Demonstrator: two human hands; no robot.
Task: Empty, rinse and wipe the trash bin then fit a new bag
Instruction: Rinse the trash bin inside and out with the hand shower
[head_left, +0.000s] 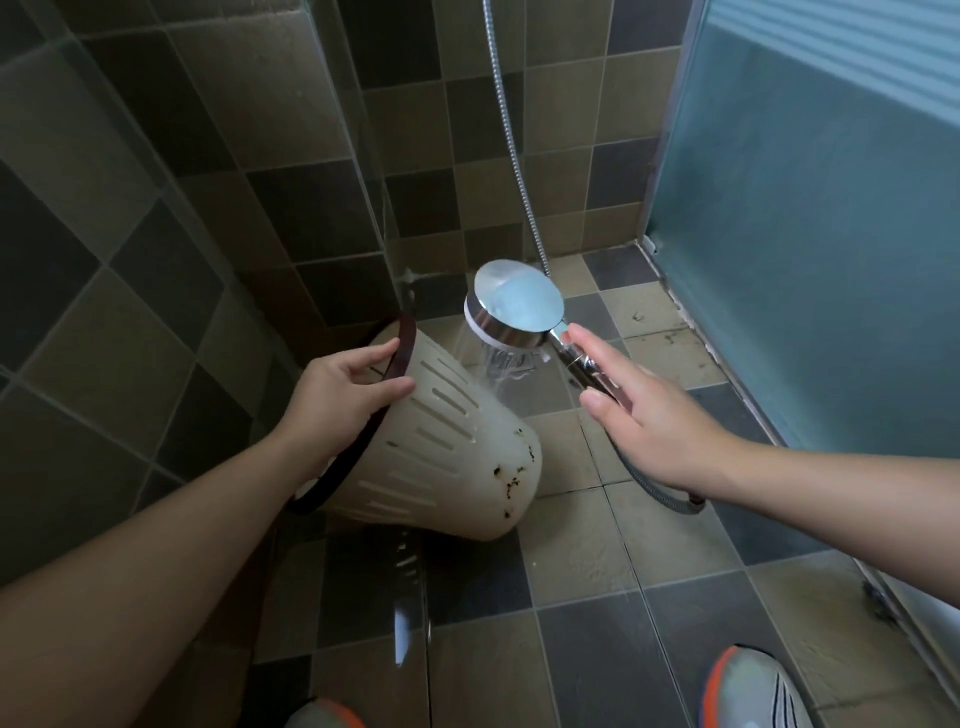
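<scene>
On the tiled shower floor (587, 561), beside the frosted glass door (810, 234), the pale slotted trash bin (447, 447) is held tipped on its side, apparently empty, dark specks clinging near its base. The left hand (343, 400) is clamped on its dark rim, while the right hand (639, 410) holds the handle of the running shower head (511, 312) with fingers half extended. Rinsing looks underway; wiping and the new bag remain.

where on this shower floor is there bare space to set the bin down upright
Bare tiles lie between the trash bin, the glass door and the shoes. It is crowded around the floor drain, under the spraying shower head and its hose.
</scene>
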